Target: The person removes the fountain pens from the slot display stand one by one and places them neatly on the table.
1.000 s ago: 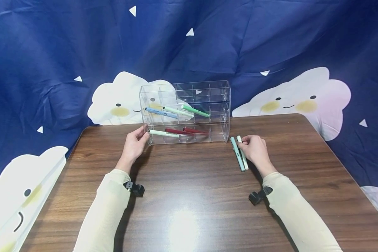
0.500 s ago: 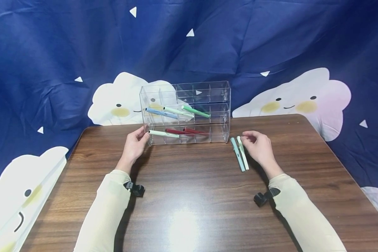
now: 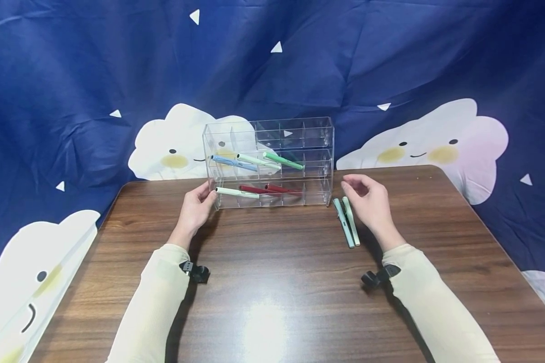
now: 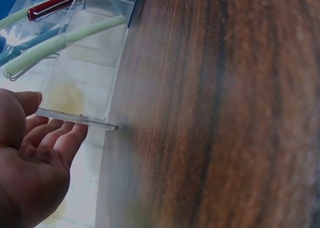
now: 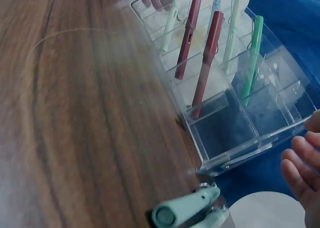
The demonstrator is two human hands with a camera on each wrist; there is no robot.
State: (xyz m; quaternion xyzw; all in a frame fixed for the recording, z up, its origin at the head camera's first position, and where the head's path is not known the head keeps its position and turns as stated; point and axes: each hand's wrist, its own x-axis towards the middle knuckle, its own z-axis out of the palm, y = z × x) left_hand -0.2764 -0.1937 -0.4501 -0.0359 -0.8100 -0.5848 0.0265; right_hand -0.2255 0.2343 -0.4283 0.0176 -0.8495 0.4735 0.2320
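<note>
A clear acrylic pen rack stands at the back of the table. My left hand grips its left side wall, thumb on one face and fingers on the other. In the bottom tier lie a pale green pen and two dark red pens. The middle tier bears a blue pen, another pale green pen and a bright green pen. Right of the rack, a light blue-green pen and a mint pen lie together. My right hand, fingers loosely bent, holds nothing beside them.
The brown wooden table runs up to a dark blue cloth backdrop with white clouds. Black wrist straps with cameras sit on both sleeves. The rack's right end is close to my right fingers in the right wrist view.
My right hand has let go of the mint pen and moved away from it, a little farther back. The left hand keeps its grip on the rack.
</note>
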